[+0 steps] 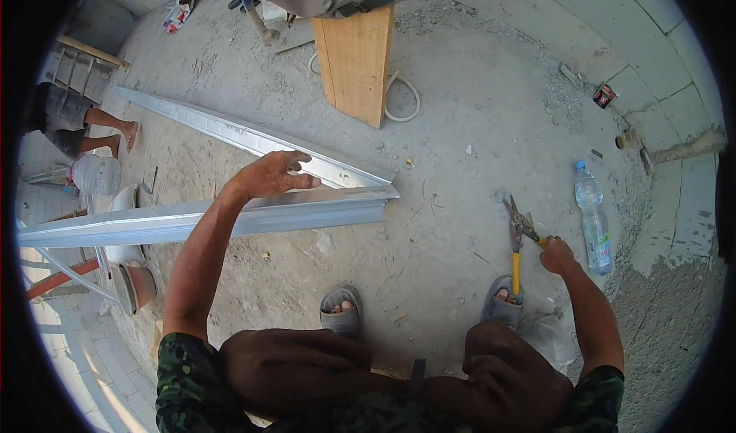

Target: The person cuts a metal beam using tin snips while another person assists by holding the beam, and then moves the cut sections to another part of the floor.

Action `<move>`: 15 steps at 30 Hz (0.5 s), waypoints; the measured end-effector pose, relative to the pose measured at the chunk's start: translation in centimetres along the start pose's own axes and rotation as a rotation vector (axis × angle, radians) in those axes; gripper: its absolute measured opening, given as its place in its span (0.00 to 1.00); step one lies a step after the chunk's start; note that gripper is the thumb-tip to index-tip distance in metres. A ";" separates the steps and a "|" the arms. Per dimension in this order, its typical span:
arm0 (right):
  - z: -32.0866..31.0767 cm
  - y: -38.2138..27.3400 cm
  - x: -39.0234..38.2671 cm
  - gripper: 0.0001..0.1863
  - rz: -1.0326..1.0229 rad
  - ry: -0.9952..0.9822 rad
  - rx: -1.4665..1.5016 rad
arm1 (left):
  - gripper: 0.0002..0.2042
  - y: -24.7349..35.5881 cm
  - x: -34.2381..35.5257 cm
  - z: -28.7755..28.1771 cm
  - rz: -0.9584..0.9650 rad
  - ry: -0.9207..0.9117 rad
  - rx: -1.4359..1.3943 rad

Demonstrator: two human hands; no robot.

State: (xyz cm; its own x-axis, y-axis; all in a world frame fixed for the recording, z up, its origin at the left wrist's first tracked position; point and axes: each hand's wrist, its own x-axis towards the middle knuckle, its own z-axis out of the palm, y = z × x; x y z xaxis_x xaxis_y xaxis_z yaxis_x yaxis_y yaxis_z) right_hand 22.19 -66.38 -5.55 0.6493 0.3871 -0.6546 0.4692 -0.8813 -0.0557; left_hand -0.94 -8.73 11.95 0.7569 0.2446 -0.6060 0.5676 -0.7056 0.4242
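My left hand (270, 175) reaches over the ends of two long silvery metal profiles, its thumb and fingers apart with nothing between them. The nearer profile (314, 215) runs out to the left under my forearm. Behind it, the second profile (230, 131) slants away to the far left, and the two meet at their right ends. Whether my fingers touch the metal I cannot tell. My right hand (557, 256) is closed round one yellow handle of a pair of tin snips (524, 226). Their blades point away from me and the handles are spread, the other handle hanging above my right sandal.
A water bottle (592, 218) lies right of my right hand. Ahead stands a wooden board (353, 65) with grey cloth on top and a white hose loop (415, 99) beside it. Another person's bare legs (107, 131) show far left. Block walls (652, 57) border the dusty concrete floor.
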 end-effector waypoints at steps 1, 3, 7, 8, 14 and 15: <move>0.1 0.0 0.6 0.17 0.006 0.007 -0.001 | 0.46 -0.9 -0.4 0.6 -0.011 -0.035 0.005; 0.3 -0.3 2.0 0.15 -0.041 0.056 0.003 | 0.52 -3.1 -1.4 1.4 -0.078 -0.111 0.009; 3.6 4.1 2.1 0.08 -0.196 0.207 0.045 | 0.53 -0.8 -1.7 0.4 -0.075 -0.245 0.033; 4.7 4.2 1.9 0.08 -0.219 0.206 0.092 | 0.53 -0.4 -1.1 0.3 -0.020 -0.325 0.078; -0.9 -3.1 -3.5 0.20 -0.253 0.117 -0.098 | 0.35 -3.7 -2.0 3.7 -0.013 -0.337 0.170; -2.4 -4.3 -4.8 0.21 -0.184 0.109 -0.110 | 0.31 -3.5 -2.3 4.3 0.004 -0.281 0.219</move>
State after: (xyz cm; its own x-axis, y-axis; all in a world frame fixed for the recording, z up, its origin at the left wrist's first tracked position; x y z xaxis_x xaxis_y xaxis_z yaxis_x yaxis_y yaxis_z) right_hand 18.48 -63.80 -0.38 0.6046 0.5707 -0.5556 0.6442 -0.7606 -0.0803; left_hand -6.06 -9.73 8.95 0.6233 0.0708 -0.7788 0.4589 -0.8395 0.2909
